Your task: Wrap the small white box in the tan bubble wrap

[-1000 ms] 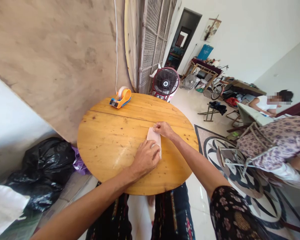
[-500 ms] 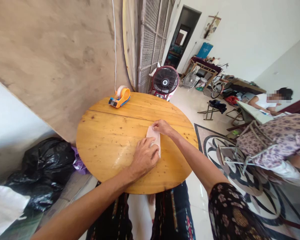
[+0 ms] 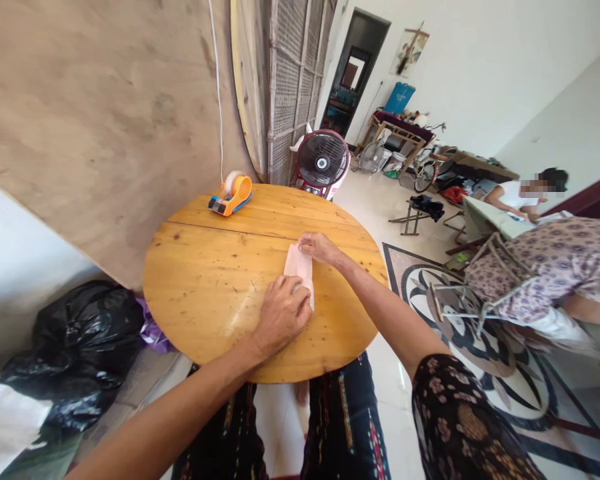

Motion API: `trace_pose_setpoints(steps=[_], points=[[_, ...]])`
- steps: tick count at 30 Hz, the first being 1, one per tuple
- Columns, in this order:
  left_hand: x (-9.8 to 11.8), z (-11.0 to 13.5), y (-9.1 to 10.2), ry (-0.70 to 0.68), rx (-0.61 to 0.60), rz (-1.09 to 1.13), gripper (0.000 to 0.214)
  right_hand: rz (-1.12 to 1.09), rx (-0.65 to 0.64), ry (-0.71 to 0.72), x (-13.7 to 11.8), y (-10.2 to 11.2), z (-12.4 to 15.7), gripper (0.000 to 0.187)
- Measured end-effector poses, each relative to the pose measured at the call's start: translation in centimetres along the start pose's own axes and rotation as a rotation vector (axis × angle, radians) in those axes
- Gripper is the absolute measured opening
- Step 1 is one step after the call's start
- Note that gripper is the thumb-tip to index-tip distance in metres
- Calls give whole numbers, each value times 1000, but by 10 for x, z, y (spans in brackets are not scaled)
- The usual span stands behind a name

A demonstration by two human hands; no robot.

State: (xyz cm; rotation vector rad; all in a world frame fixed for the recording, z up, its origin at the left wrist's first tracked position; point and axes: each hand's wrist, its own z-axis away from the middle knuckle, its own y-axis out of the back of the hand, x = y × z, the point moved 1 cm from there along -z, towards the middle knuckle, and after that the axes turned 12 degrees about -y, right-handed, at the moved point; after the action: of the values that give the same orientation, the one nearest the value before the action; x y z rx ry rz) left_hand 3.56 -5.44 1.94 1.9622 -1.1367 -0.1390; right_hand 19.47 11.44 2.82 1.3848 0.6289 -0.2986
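Observation:
A small pale pink packet (image 3: 300, 265) lies flat on the round wooden table (image 3: 215, 280), right of the middle. My left hand (image 3: 280, 315) rests palm down on the packet's near end with its fingers curled over it. My right hand (image 3: 319, 247) pinches the packet's far corner between thumb and fingertips. An orange and blue tape dispenser (image 3: 231, 194) stands at the table's far edge, well away from both hands.
A red floor fan (image 3: 322, 162) stands behind the table. Black plastic bags (image 3: 75, 347) lie on the floor at the left. At the right, a person in a flowered dress (image 3: 545, 267) sits near a metal chair frame (image 3: 473, 293); another person sits further back.
The view has shifted slightly. My hands stay on the packet, the right one still pinching its far corner.

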Motion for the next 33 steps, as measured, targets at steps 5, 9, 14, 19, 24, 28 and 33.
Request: trace_pose_setpoints(steps=[5,9,14,19,24,28,33], points=[[2,-2,2,-5,-81,-24,14,73,16,-30,-12,8,6,20],[3,-3,2,-19,-126,-73,14,221,47,-60,-22,10,8,20],[-1,-5,3,-97,-167,-142,12,320,26,-62,-28,10,7,22],[-2,-16,8,-130,-278,-114,12,327,-32,-47,-22,7,-3,20],[0,-21,10,-90,-330,-76,12,298,-64,-63,-10,-1,-11,21],[-3,-17,6,-77,-293,-27,12,262,-74,-73,-5,-4,-13,22],[-6,-14,2,-34,-251,36,12,245,-51,-66,-14,9,-7,22]])
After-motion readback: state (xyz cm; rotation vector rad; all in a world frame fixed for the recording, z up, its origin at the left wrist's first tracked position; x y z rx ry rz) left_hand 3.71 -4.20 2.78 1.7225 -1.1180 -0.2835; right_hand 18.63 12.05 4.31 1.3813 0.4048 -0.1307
